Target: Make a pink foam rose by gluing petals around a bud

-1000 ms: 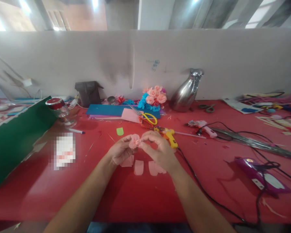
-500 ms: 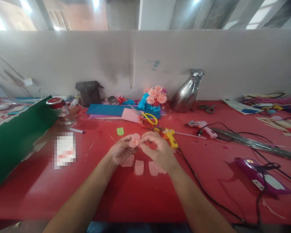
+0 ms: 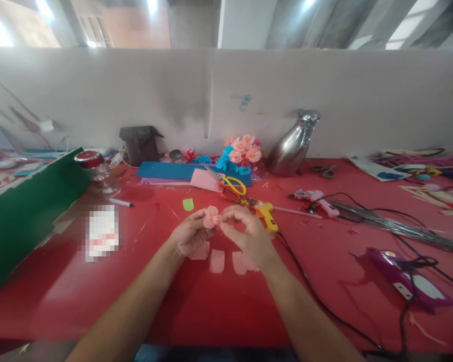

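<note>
A pink paper flower point(image 3: 211, 217) is held between my two hands above the red table. My left hand point(image 3: 191, 234) pinches it from the left, fingers closed. From the right, the thumb and forefinger of my right hand point(image 3: 247, 234) close on the flower's edge. Beneath the hands lie cut pink paper petals point(image 3: 216, 261), several of them, some partly covered by my hands. Just beyond my right hand rests a yellow glue gun point(image 3: 267, 216) with a glue stick poking from its back. Scissors with yellow handles point(image 3: 234, 186) lie behind the flower.
A bunch of paper roses point(image 3: 243, 151) stands at the back beside a steel jug point(image 3: 296, 143). To the right are a pink glue gun point(image 3: 317, 197), a bundle of wires point(image 3: 392, 223) and a purple device point(image 3: 407, 281) with black cords. A green box point(image 3: 33, 216) and a jar point(image 3: 98, 171) stand left.
Both hands keep their hold on the pink paper flower, with hardly any movement. The whole view has shifted very slightly.
</note>
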The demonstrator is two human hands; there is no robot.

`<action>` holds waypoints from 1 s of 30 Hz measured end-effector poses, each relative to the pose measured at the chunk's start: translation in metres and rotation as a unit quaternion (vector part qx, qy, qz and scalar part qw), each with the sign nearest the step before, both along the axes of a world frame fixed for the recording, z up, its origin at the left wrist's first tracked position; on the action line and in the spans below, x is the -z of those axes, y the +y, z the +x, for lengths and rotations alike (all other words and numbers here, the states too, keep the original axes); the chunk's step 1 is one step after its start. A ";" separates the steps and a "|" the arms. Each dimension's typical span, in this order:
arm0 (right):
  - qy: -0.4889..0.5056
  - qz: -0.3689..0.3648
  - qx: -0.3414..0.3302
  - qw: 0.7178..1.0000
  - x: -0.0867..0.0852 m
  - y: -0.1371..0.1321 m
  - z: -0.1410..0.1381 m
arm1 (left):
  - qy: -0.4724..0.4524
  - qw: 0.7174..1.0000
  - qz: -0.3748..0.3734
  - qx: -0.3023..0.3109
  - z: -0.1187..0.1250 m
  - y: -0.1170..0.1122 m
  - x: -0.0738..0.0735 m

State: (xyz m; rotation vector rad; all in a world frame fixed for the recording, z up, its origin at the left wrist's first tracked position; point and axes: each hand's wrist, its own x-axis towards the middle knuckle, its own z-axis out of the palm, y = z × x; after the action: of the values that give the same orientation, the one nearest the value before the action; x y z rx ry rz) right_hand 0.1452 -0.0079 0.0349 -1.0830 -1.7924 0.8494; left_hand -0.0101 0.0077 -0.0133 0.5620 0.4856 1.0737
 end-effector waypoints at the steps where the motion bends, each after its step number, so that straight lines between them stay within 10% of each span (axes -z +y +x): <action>1: -0.005 0.002 0.005 1.000 0.001 0.000 -0.001 | -0.001 1.000 0.001 -0.003 0.000 0.000 0.000; 30: 0.003 0.066 0.046 0.997 -0.002 -0.005 -0.004 | -0.008 1.000 0.012 -0.012 0.000 0.000 -0.002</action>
State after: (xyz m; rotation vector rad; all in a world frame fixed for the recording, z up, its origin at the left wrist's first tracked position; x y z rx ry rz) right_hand 0.1417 -0.0127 0.0368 -1.0668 -1.7538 0.6683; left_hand -0.0099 0.0078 -0.0112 0.5690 0.4664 1.1084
